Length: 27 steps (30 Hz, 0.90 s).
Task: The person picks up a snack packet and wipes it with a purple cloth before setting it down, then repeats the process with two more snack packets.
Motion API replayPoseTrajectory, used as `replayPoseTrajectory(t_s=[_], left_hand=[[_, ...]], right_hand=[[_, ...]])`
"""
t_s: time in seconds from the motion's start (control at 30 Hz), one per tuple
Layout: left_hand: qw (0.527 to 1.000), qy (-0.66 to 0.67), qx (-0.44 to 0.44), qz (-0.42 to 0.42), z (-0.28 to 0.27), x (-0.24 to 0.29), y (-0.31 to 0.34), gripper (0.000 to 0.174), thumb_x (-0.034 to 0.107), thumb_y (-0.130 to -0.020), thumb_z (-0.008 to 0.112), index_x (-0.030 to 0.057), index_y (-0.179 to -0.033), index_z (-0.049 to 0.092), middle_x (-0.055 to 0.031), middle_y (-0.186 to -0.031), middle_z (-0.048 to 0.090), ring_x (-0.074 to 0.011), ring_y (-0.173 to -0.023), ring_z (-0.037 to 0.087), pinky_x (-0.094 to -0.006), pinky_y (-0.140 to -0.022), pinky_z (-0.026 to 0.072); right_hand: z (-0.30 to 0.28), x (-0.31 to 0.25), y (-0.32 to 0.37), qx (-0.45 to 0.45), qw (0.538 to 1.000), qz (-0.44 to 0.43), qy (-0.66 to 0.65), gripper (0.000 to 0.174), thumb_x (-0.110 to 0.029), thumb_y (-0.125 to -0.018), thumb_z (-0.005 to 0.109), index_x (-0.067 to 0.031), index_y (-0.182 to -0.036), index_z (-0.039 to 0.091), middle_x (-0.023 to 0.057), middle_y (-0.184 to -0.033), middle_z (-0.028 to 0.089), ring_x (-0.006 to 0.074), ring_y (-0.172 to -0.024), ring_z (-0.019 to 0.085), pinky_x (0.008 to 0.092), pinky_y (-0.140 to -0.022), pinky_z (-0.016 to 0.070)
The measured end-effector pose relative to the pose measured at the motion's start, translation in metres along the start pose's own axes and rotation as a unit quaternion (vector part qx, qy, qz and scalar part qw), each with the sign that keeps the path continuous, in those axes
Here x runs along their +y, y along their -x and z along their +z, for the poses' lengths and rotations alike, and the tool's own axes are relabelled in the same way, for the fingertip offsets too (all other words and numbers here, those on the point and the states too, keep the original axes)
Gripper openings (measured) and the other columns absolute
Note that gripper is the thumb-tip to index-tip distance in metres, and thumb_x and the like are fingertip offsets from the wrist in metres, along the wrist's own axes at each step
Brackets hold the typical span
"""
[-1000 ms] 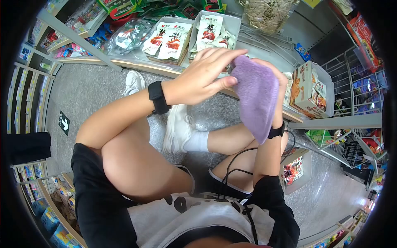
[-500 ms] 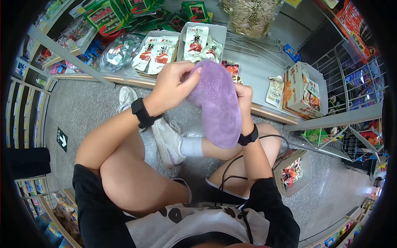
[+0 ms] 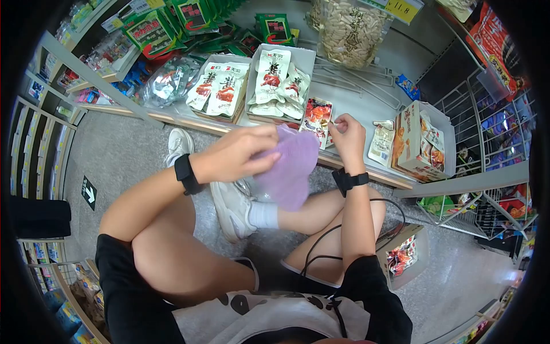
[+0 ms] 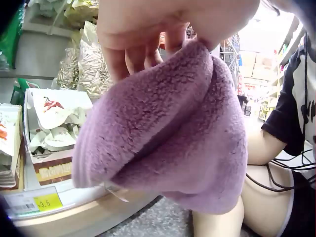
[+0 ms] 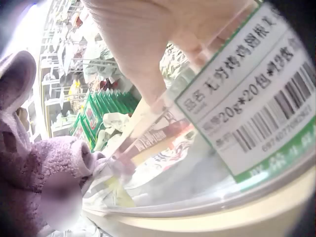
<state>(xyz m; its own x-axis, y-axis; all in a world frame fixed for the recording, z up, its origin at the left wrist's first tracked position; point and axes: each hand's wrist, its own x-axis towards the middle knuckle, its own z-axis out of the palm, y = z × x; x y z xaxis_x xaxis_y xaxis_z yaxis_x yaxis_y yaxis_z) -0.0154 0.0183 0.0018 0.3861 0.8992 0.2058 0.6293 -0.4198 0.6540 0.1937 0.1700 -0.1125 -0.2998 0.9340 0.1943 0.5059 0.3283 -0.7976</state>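
Our left hand (image 3: 235, 152) pinches the upper edge of a purple cloth (image 3: 289, 172), which hangs loosely folded to the right of the grip, its longer axis running down toward our lap. Our right hand (image 3: 351, 139) has thumb and fingertips drawn close together; we cannot tell whether they grip anything. Just left of those fingertips a red packet (image 3: 317, 119) lies on the shelf (image 3: 360, 109), its long axis running from front edge toward back. The right hand is the nearer to it, and we judge that closeness matters most. White packets (image 3: 270, 71) sit farther left.
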Motion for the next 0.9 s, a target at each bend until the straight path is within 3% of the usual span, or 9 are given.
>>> replayPoseTrajectory(t_s=[0.07,0.17,0.3,0.43,0.5,0.6,0.7,0.83,0.9], left_hand=[[0.999,0.014,-0.029,0.030,0.008,-0.003,0.006,0.024,0.022,-0.090,0.052,0.0000,-0.082,0.049,-0.0149,-0.077,0.050,-0.0353,-0.073,0.053,-0.0438,-0.064,0.0399],[0.994,-0.006,-0.100,-0.033,0.006,0.012,0.004,0.020,0.018,-0.091,0.052,0.0002,-0.083,0.045,-0.0120,-0.072,0.048,-0.0326,-0.067,0.051,-0.0416,-0.062,0.0395],[0.995,0.053,-0.016,-0.082,0.013,0.003,-0.002,0.025,0.024,-0.091,0.056,0.0045,-0.081,0.043,-0.0079,-0.065,0.047,-0.0212,-0.060,0.048,-0.0349,-0.057,0.0379],[0.943,0.250,-0.074,-0.208,0.002,-0.002,-0.010,0.018,0.016,-0.087,0.059,0.0084,-0.091,0.043,-0.0007,-0.074,0.049,-0.0111,-0.073,0.048,-0.0284,-0.063,0.0397],[0.907,0.330,-0.051,-0.256,-0.005,0.007,-0.007,0.023,0.011,-0.084,0.060,0.0094,-0.099,0.042,0.0000,-0.084,0.051,-0.0102,-0.081,0.049,-0.0268,-0.070,0.0413],[0.870,0.425,-0.051,-0.246,-0.004,-0.014,-0.003,0.041,0.010,-0.082,0.060,0.0093,-0.117,0.038,-0.0079,-0.111,0.046,-0.0141,-0.108,0.040,-0.0277,-0.091,0.0370],[0.880,0.425,-0.066,-0.201,-0.010,-0.017,0.005,0.062,0.020,-0.084,0.064,0.0093,-0.135,0.032,-0.0063,-0.128,0.041,-0.0161,-0.123,0.030,-0.0305,-0.101,0.0300],[0.867,0.465,0.037,-0.173,-0.002,-0.013,0.007,0.046,0.027,-0.090,0.060,0.0052,-0.128,0.046,-0.0057,-0.123,0.049,-0.0120,-0.114,0.044,-0.0263,-0.095,0.0371],[0.844,0.486,0.107,-0.199,-0.002,-0.018,0.004,0.027,0.024,-0.092,0.057,0.0021,-0.107,0.061,-0.0008,-0.101,0.062,-0.0059,-0.092,0.056,-0.0237,-0.082,0.0449]], right_hand=[[0.002,0.010,-0.004,-0.054,0.992,0.091,0.064,0.045,-0.039,-0.067,0.076,-0.0016,-0.083,0.058,0.0175,-0.069,0.065,0.0315,-0.067,0.065,0.0382,-0.062,0.0502],[0.017,-0.001,0.006,-0.072,0.982,0.048,0.169,0.056,-0.046,-0.065,0.076,-0.0018,-0.093,0.056,0.0195,-0.077,0.066,0.0362,-0.076,0.065,0.0425,-0.066,0.0504],[0.035,0.011,0.009,0.017,0.993,0.062,0.103,0.042,-0.026,-0.071,0.073,0.0004,-0.098,0.056,0.0195,-0.082,0.066,0.0385,-0.079,0.064,0.0432,-0.069,0.0498],[0.015,0.024,-0.004,-0.024,0.997,0.070,0.025,0.034,-0.014,-0.074,0.068,0.0025,-0.103,0.063,0.0213,-0.085,0.065,0.0359,-0.082,0.064,0.0380,-0.069,0.0484],[0.000,0.024,-0.004,0.084,0.995,-0.007,-0.057,0.024,-0.009,-0.080,0.064,0.0059,-0.099,0.062,0.0185,-0.087,0.067,0.0265,-0.081,0.065,0.0337,-0.071,0.0484],[-0.025,-0.014,0.003,0.107,0.927,-0.032,-0.357,0.021,-0.007,-0.088,0.058,0.0065,-0.104,0.058,0.0123,-0.092,0.067,0.0125,-0.082,0.062,0.0254,-0.071,0.0476],[-0.032,-0.051,0.020,-0.022,0.853,-0.033,-0.521,0.024,-0.008,-0.089,0.060,0.0053,-0.108,0.055,0.0106,-0.091,0.067,0.0093,-0.081,0.061,0.0211,-0.070,0.0462],[-0.010,-0.076,0.043,-0.129,0.890,-0.059,-0.433,0.024,-0.008,-0.088,0.062,0.0053,-0.106,0.055,0.0101,-0.091,0.067,0.0096,-0.080,0.061,0.0212,-0.072,0.0468],[-0.004,-0.087,0.051,-0.162,0.911,-0.073,-0.372,0.025,-0.009,-0.087,0.063,0.0053,-0.105,0.054,0.0093,-0.090,0.067,0.0095,-0.080,0.061,0.0213,-0.072,0.0472]])
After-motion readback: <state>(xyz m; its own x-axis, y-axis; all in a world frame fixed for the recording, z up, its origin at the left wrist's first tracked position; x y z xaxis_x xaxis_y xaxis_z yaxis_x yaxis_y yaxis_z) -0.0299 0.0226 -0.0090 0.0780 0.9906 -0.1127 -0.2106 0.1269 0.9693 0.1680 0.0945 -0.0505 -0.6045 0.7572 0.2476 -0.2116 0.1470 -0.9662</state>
